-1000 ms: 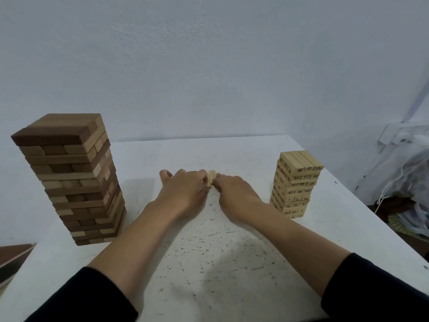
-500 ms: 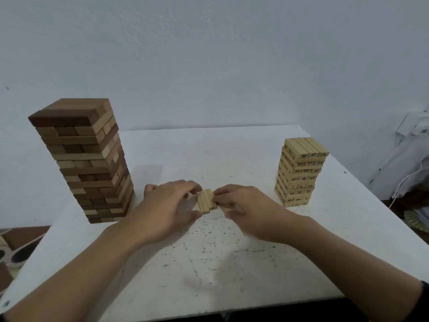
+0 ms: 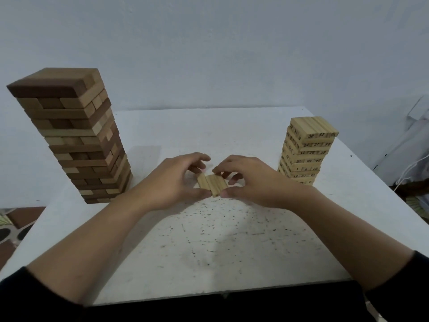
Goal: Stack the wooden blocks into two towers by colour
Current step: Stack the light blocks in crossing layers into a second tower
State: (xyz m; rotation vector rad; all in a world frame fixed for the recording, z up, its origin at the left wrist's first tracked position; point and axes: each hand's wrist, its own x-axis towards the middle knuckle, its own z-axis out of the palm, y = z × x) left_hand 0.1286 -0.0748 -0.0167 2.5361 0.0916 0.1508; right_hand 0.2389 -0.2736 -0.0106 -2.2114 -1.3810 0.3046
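Observation:
A tall tower of brown and tan blocks [image 3: 76, 140] stands at the table's left. At the right stands a shorter tower of pale numbered blocks [image 3: 306, 149]. Between them, at the table's middle, a small row of pale blocks [image 3: 212, 184] lies side by side. My left hand [image 3: 171, 180] holds the row's left side, thumb at the near end and fingers curled over the far end. From the right, my right hand [image 3: 250, 180] pinches the same row, thumb near and fingertips on top.
The white table [image 3: 209, 240] is speckled with dark marks; its near edge runs just above my dark sleeves. A white wall rises behind. White cloth and a cable [image 3: 413, 163] lie beyond the right edge. A patterned floor [image 3: 14, 226] shows at the left.
The view has shifted and the hands have come closer to me with the pale blocks. The blocks, first seen end-on between the fingertips, now show as a flat row held from both sides.

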